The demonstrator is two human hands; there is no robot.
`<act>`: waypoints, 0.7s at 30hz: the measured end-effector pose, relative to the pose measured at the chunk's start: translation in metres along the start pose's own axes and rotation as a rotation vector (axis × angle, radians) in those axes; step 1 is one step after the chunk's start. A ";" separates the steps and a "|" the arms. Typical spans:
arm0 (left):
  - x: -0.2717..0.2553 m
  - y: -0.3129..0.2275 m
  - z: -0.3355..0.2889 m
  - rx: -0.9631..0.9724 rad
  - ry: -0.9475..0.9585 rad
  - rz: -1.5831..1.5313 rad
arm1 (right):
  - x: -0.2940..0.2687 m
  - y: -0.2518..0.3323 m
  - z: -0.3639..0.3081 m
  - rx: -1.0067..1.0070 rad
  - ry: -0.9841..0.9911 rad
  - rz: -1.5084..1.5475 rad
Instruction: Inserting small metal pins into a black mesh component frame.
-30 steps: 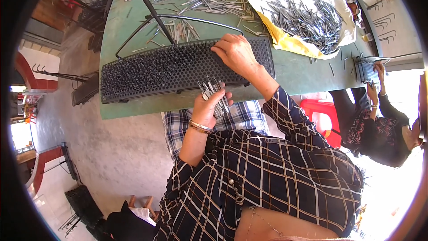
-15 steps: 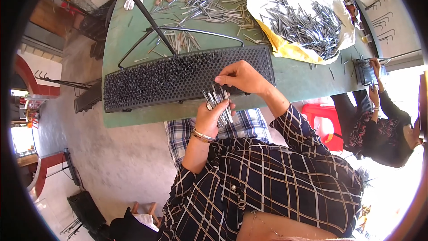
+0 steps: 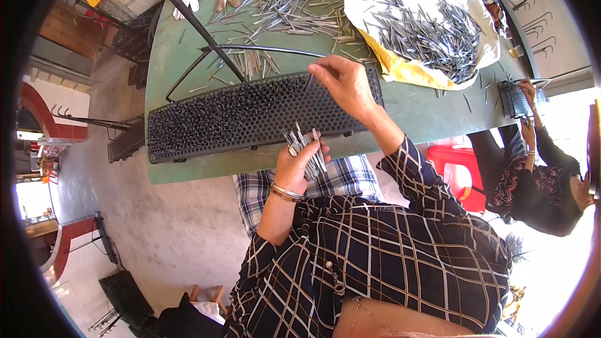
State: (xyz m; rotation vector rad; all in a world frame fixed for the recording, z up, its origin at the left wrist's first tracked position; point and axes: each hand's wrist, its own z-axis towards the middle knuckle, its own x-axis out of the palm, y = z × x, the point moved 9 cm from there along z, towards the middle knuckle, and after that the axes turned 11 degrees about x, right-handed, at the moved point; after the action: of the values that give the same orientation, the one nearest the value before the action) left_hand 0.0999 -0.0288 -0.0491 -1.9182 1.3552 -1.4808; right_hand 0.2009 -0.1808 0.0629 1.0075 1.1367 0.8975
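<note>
At the front of the black rack [image 3: 250,116] our left hand [image 3: 294,166] clasps metal rods [image 3: 317,159] — over its far edge our right hand's [image 3: 349,86] fingertips nearly meet, holding what we cannot tell.

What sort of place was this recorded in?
Probably a small workshop: a green table bears a long black rack full of holes and a heap of thin, metallic-looking pieces, and a co-worker handles a similar rack at its far right.
</note>
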 end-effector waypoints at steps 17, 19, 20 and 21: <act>0.000 -0.001 -0.004 -0.034 -0.053 -0.055 | 0.032 -0.001 0.004 -0.408 -0.068 -0.305; -0.002 0.000 -0.003 -0.031 -0.037 -0.066 | 0.035 0.001 -0.001 -0.472 -0.052 -0.332; -0.003 0.001 -0.002 -0.028 -0.020 -0.076 | 0.034 0.005 -0.004 -0.485 -0.070 -0.372; -0.005 0.002 -0.001 -0.030 -0.023 -0.078 | 0.034 0.008 -0.006 -0.498 -0.088 -0.412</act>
State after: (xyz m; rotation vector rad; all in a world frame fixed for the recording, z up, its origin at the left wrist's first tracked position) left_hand 0.0984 -0.0253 -0.0525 -2.0218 1.3144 -1.4772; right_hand 0.2015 -0.1460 0.0599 0.3816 0.9336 0.7398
